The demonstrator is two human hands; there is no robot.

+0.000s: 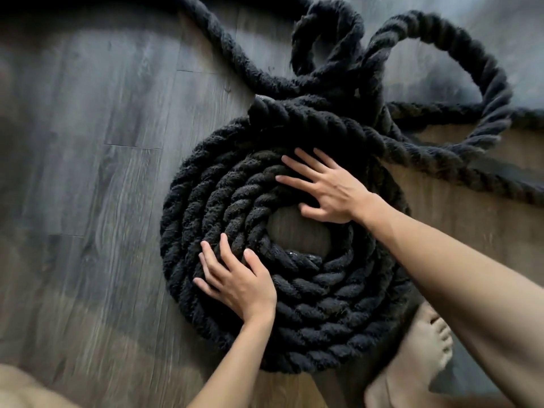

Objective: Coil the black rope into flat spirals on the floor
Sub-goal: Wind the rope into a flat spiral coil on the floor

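Rope: a thick black rope (294, 293) lies on the wood floor (88, 178), wound into one flat spiral of several turns.
Left to do: loose loops beyond it await coiling.
Left hand (238, 281): fingers spread, pressing the near-left turns.
Right hand (326, 187): fingers flat, pressing the far turns.

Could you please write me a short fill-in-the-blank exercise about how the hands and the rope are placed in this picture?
1. Both hands lie with fingers spread ____ on the rope spiral.
2. The left hand presses the spiral's lower-left turns; the right hand presses its upper ____ turns.
3. At the spiral's centre, bare wooden ____ shows.
4. The uncoiled rope lies in loose ____ beyond the spiral.

Missing words: flat; right; floor; loops
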